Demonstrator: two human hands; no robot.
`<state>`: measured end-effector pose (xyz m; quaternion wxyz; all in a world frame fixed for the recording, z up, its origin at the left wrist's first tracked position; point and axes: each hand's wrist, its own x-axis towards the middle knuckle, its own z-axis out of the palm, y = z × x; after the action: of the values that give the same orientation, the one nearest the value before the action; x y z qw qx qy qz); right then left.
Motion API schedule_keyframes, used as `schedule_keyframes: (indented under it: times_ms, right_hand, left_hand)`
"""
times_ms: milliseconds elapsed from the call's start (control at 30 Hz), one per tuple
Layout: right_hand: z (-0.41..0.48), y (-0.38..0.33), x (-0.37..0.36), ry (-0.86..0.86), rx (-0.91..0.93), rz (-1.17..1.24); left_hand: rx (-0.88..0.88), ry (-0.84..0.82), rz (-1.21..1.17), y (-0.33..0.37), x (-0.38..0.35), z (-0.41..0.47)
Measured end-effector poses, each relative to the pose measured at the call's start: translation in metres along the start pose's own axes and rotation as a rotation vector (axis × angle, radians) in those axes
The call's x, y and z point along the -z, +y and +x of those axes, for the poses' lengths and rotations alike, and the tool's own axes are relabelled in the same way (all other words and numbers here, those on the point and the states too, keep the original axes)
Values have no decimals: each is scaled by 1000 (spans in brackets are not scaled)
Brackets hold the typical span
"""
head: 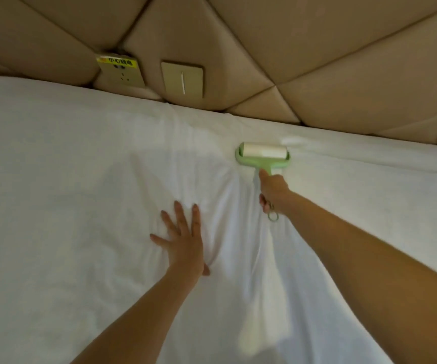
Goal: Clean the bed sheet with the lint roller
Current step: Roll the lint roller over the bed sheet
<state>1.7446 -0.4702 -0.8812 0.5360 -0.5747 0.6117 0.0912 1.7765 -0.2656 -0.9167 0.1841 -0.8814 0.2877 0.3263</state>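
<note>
A white bed sheet [80,179] covers the whole bed, with creases fanning out between my two hands. The lint roller [263,155] has a light green frame and a white sticky roll, and it lies flat on the sheet near the headboard. My right hand [273,191] grips its green handle, arm stretched forward; the handle's loop end sticks out below my fist. My left hand [183,239] presses flat on the sheet with fingers spread, to the left of and nearer than the roller.
A padded beige headboard [317,61] runs along the far edge of the bed. Set into it are a wall socket with a yellow warning sticker [120,70] and a switch plate [182,79].
</note>
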Motion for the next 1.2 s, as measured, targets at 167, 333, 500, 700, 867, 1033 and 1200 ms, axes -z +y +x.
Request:
schedule_keyframes:
  times_ms: [167, 333, 500, 700, 867, 1033, 1200]
  right_hand:
    - [32, -56, 4, 10, -13, -22]
    - [30, -42, -1, 45, 108, -169]
    - [-45, 91, -21, 27, 151, -169]
    - [-158, 192, -48, 123, -326, -191]
    - [-108, 153, -45, 63, -177, -151]
    - [-5, 30, -24, 30, 51, -136]
    - [35, -57, -9, -3, -82, 66]
  left_hand:
    - [-2, 52, 30, 2, -7, 2]
    - [-2, 70, 19, 5, -9, 3]
    - [10, 61, 13, 6, -5, 1]
    - [11, 26, -7, 6, 2, -3]
    - [18, 32, 5, 6, 0, -3]
    - [17, 30, 7, 7, -5, 3]
    - [12, 50, 4, 6, -10, 8]
